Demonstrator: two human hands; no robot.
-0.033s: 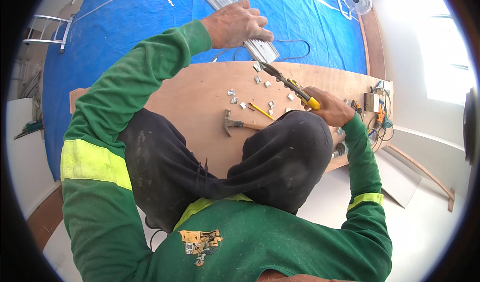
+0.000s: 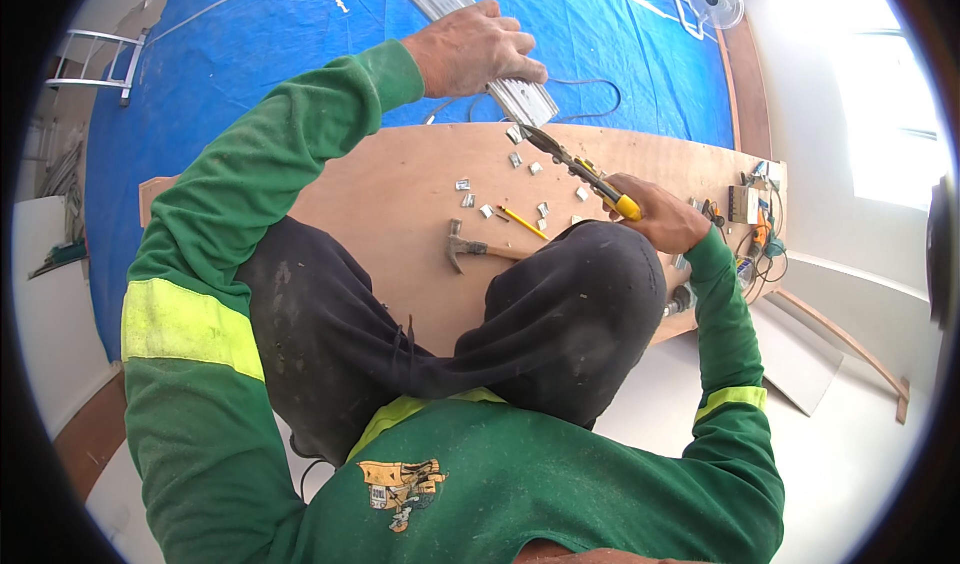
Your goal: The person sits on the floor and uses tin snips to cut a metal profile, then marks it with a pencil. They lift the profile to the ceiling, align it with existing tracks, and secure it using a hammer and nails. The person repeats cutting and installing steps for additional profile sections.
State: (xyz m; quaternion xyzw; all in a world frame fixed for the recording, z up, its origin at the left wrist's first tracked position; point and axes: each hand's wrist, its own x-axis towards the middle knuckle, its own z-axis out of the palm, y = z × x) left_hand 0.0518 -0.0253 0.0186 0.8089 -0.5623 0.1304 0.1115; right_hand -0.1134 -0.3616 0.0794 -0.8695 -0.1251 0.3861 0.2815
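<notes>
Channel (image 2: 524, 102) of ribbed grey metal is located above the far edge of the wooden board (image 2: 375, 264), slanting from the top of the view down to the right, its near end close to the scatter of offcuts. The left hand (image 2: 475, 52) is clasped over the channel from above, a short way back from that end, fingers wrapped across its width. The right hand (image 2: 652, 210) is closed around the yellow handles of a pair of metal snips (image 2: 575, 167), grip firm, blades directed up and to the left. The blade tips lie at the channel's near end; whether they touch it cannot be determined. Small metal pieces (image 2: 468, 201) lie scattered on the board below and beside the snips. A yellow pencil (image 2: 522, 223) lies among them, and a claw hammer (image 2: 465, 248) lies nearer the person, its handle partly hidden by the right knee. Corded tools (image 2: 763, 234) are grouped at the board's right end. Blue sheeting (image 2: 250, 54) covers the floor beyond, with a fan (image 2: 717, 2) standing at far right.
</notes>
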